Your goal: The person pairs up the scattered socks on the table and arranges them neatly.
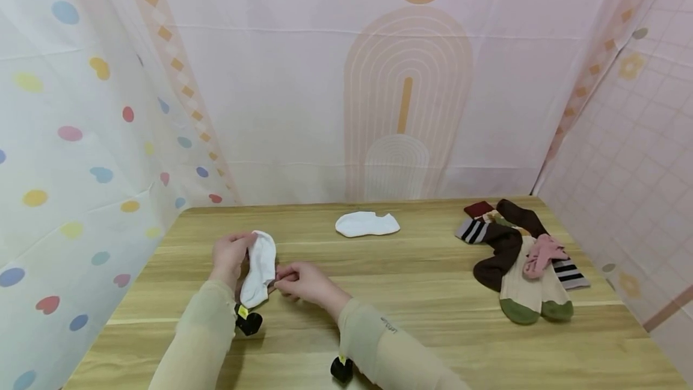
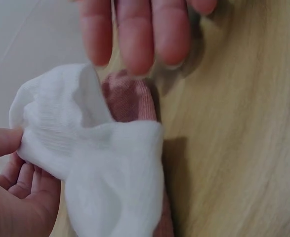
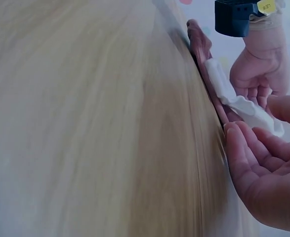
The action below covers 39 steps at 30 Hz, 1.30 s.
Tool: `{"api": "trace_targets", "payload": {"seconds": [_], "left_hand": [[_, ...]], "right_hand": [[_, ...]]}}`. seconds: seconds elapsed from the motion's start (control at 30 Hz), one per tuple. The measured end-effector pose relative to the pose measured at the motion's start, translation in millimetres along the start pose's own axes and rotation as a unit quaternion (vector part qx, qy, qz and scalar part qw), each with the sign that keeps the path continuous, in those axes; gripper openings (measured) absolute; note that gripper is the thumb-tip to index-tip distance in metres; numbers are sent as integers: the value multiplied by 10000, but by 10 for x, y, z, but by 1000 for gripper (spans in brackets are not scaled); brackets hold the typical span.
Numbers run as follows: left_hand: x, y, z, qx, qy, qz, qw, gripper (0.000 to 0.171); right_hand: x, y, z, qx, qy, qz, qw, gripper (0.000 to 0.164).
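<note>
White sock (image 1: 262,260), likely light and limp, best taken by its cuff (image 2: 137,131): left hand (image 1: 230,256) pinches it, right hand (image 1: 311,284) loose, empty!

Left fingers (image 1: 246,238) hold a white sock (image 1: 261,266) beside right fingers (image 1: 292,268).

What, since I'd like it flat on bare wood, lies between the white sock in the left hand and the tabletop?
A dusty-pink sock is in the way: it lies on the tabletop beneath the white sock and shows past its edge. Nothing visible stands between the left hand and the white sock that it pinches.
</note>
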State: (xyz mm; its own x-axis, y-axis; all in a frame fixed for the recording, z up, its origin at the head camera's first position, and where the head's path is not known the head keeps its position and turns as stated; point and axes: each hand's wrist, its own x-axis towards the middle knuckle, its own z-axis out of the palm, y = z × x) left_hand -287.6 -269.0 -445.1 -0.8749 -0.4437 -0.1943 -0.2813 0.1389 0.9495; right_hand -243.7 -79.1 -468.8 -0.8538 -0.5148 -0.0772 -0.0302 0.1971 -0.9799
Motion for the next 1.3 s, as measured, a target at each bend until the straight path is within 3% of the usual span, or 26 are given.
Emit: {"api": "trace_targets", "payload": {"seconds": [0.33,0.7,0.97,1.3], "left_hand": [[-99,76,18,-24,-26,-115,9999,37],[-244,213,111,-808,-112,-67,9966,41],[-307,290,194,-1319,-84,-129,9911,33],[-358,337,268,-1697,-301,29,9850,26]], "right_hand": [[31,-58,99,-71,592,259,9979,23],[62,-43,103,24,803,375,9961,21],[79,-48,80,-192,1003,296,9943,18],[76,-20,-119,-626,1215,73,9906,20]]}}
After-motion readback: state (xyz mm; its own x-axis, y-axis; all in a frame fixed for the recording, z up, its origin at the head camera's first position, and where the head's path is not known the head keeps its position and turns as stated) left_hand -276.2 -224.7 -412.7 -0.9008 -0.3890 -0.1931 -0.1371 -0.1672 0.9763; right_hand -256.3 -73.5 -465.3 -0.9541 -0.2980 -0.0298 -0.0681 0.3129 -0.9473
